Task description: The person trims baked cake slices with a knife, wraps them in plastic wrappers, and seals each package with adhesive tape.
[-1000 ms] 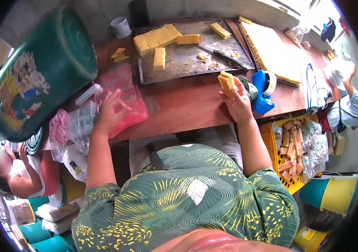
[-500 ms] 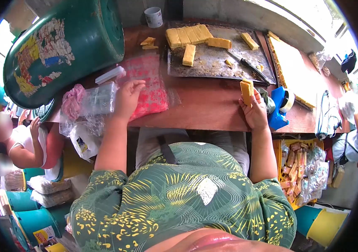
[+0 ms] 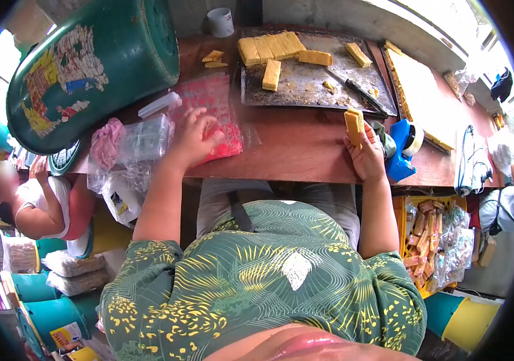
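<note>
My right hand (image 3: 366, 157) grips a yellow cake bar (image 3: 354, 126), held upright above the front edge of the table, beside a blue tape dispenser (image 3: 401, 153). My left hand (image 3: 195, 138) is over the stack of red printed plastic wrappers (image 3: 218, 99), its fingers apart and slightly bent; no object shows in it. Farther back, a dark baking tray (image 3: 305, 96) carries a block of cut cake bars (image 3: 272, 48), some separate bars and a black-handled knife (image 3: 365, 99).
A large green plastic drum (image 3: 106, 66) lies on its side at the left. Clear plastic packs (image 3: 142, 141) sit in front of it. A white mug (image 3: 220, 23) stands at the back. At lower right, a yellow crate (image 3: 402, 225) holds wrapped bars. Another person (image 3: 43, 204) sits at left.
My left hand has shifted slightly right and toward me over the red wrappers, its fingers spreading. My right hand still holds the cake bar, almost unmoved.
</note>
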A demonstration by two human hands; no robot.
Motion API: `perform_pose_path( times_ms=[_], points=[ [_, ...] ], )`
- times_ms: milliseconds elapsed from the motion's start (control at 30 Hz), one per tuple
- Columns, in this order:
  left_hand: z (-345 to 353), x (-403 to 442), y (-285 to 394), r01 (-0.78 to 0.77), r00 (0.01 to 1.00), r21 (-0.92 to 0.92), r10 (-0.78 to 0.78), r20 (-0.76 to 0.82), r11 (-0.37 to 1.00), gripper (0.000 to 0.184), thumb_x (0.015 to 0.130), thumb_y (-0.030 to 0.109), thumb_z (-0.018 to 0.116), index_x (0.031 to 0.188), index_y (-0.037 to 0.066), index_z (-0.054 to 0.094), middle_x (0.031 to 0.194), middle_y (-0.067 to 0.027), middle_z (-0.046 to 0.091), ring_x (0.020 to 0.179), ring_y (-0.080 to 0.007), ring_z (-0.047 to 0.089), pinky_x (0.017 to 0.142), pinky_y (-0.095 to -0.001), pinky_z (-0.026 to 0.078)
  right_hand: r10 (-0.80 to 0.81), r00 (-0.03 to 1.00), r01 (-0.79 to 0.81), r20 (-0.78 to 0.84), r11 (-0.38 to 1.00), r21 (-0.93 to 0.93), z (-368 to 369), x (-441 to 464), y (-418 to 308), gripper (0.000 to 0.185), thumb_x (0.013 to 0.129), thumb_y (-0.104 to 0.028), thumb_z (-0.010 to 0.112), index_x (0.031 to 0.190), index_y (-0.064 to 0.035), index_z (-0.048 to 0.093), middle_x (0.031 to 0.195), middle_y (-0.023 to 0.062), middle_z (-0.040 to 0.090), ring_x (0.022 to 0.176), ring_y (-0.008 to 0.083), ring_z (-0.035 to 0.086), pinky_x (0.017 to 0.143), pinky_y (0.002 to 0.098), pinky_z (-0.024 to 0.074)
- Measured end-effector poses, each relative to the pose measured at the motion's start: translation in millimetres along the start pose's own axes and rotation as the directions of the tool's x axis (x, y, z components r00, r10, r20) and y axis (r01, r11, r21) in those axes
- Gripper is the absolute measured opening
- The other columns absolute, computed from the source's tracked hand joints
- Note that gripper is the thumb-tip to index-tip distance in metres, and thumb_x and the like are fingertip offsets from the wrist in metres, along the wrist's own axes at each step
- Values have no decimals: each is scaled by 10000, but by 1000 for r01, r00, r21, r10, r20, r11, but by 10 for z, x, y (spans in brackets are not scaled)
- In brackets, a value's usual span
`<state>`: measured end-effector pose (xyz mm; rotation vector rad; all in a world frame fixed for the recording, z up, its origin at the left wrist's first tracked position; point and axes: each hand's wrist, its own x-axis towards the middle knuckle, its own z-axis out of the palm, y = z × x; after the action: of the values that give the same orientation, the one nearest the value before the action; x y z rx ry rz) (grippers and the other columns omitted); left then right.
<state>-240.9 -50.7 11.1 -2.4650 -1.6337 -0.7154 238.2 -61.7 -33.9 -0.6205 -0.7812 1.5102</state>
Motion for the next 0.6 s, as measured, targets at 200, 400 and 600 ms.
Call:
perform_pose_path(
  times_ms=[200,400,600],
  points=[
    [103,0,-173,362,931,-477,-281,234,801,257,925,223,763,1078,26,702,1433,-168,569,1332,-312,545,1133,-412,424,-5,1000,5,-5,1000,10,20,-2,-4,488,1027,-164,645,1476,-110,460,1391,66,597,1181,184,632,1012,375,521],
    [-6,-26,-190,251,955,-404,-157,253,880,208,970,198,725,979,-9,721,1421,-189,601,1353,-270,555,1198,-383,342,-8,1000,8,-2,1000,2,-40,18,24,508,1031,-166,639,1493,-109,434,1398,70,586,1194,186,624,1013,377,523],
    [318,-68,-490,316,948,-560,-229,222,766,252,971,318,702,1043,80,743,1537,-141,531,1547,-316,306,1260,-566,97,-16,1000,15,-25,1000,-19,-18,-5,22,508,1036,-154,629,1497,-107,421,1391,74,589,1187,190,626,1008,375,525]
  ],
)
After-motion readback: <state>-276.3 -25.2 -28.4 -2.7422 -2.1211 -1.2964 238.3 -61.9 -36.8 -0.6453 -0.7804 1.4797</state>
